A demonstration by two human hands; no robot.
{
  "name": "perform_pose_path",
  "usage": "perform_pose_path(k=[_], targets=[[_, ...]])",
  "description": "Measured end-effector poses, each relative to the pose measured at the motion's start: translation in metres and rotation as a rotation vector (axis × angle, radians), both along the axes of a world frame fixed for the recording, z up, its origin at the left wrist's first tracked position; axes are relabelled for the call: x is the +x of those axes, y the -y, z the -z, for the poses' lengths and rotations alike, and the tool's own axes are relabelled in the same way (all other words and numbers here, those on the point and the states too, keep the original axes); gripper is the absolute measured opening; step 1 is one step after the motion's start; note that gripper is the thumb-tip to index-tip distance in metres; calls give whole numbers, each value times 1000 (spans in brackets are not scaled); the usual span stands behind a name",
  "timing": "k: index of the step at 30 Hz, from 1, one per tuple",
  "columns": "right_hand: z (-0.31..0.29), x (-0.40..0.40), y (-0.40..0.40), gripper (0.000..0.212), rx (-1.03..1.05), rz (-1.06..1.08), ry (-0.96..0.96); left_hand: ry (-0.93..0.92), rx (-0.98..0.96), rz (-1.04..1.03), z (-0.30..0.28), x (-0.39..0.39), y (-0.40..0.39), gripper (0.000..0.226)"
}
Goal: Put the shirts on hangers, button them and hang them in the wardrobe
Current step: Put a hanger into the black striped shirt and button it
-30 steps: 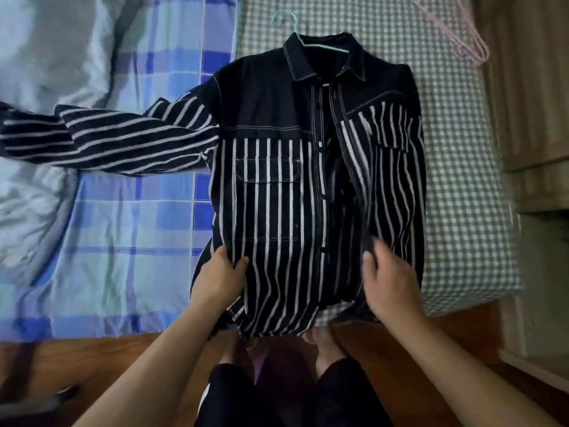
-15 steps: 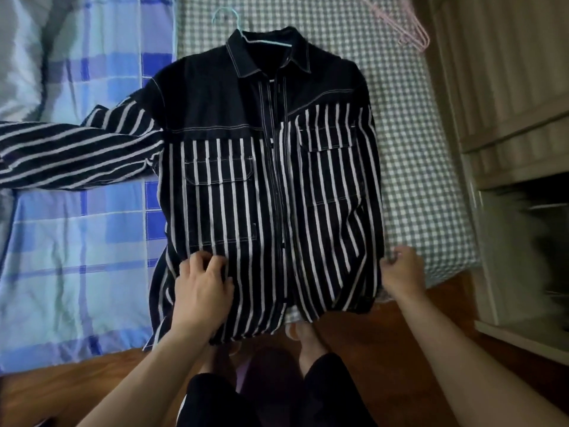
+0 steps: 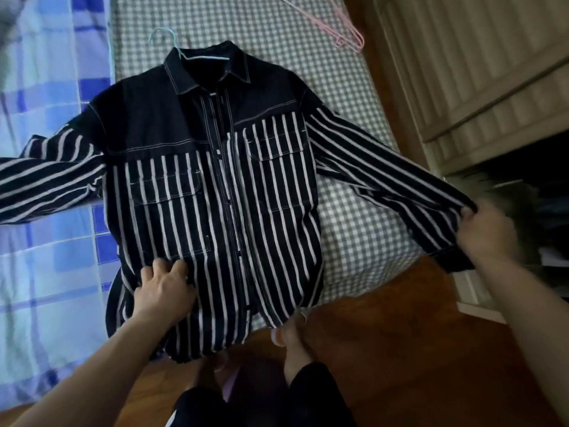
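Note:
A black shirt with white stripes (image 3: 215,186) lies face up on the bed, its hem hanging over the near edge. A light blue hanger (image 3: 172,46) sits inside the collar, its hook sticking out above. My left hand (image 3: 163,291) rests on the lower left front panel, fingers bent against the cloth. My right hand (image 3: 486,232) pinches the cuff end of the shirt's right-side sleeve and holds it stretched out past the bed's edge. The other sleeve lies spread to the left.
A pink hanger (image 3: 335,27) lies on the grey checked sheet (image 3: 363,211) at the back. A blue plaid blanket (image 3: 46,241) covers the left of the bed. A wooden wardrobe (image 3: 480,72) stands at the right, its lower part open and dark. My feet stand on the wooden floor (image 3: 385,349).
My right hand has left the shirt's hem, taken the sleeve's cuff and pulled the sleeve out to the right. My left hand has stayed on the lower front panel.

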State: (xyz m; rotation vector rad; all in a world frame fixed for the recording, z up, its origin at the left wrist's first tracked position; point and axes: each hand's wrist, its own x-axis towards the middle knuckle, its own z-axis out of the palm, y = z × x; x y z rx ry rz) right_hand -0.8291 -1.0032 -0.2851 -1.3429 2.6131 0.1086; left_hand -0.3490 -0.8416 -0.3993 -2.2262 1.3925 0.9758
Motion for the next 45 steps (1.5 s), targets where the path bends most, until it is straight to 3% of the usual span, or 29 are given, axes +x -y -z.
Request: perform_pose_path(k=[3,5,7,10,12,13,16,20,23,25,27,30,32,34,37,39,42,45], targets=[[17,-5,17,42,223,-34,-102,40,-5,3,3,-7,-3,38],[47,15,8,46,213,-163,-81,37,-77,-19,5,-7,-9,37],[76,53,-17,41,159,-283,67,-21,-309,-161,7,-3,-21,38],[104,122,-63,41,224,-318,489,58,-649,-549,13,15,-49,42],[116,150,-93,48,346,-218,694,59,-541,-902,23,31,-66,43],[121,158,-105,44,386,-168,750,38,-449,-973,29,39,-76,41],[133,163,-129,18,356,-89,810,-36,-308,-840,28,46,-96,33],[119,145,-139,41,226,-110,691,-75,-306,-647,13,49,-102,19],[105,116,-147,47,248,-109,615,-125,-293,-511,12,50,-103,29],[100,94,-155,38,354,-140,514,-199,-130,-395,24,45,-111,29],[97,78,-166,23,540,-277,380,-251,159,-284,39,39,-126,28],[90,81,-177,18,873,-356,168,-203,526,-137,67,58,-147,40],[85,102,-164,19,853,-313,55,-218,634,-38,63,71,-141,37],[80,131,-129,17,569,-325,12,-279,666,39,26,67,-107,26],[74,196,-62,23,84,-537,119,-581,307,-175,-29,53,-35,31],[83,245,-15,16,-23,-650,262,-683,-61,-363,-44,42,17,26],[113,301,42,15,-78,-725,360,-511,-524,-336,-15,24,71,16],[141,329,76,24,-124,-770,361,-209,-771,3,36,16,104,17]])
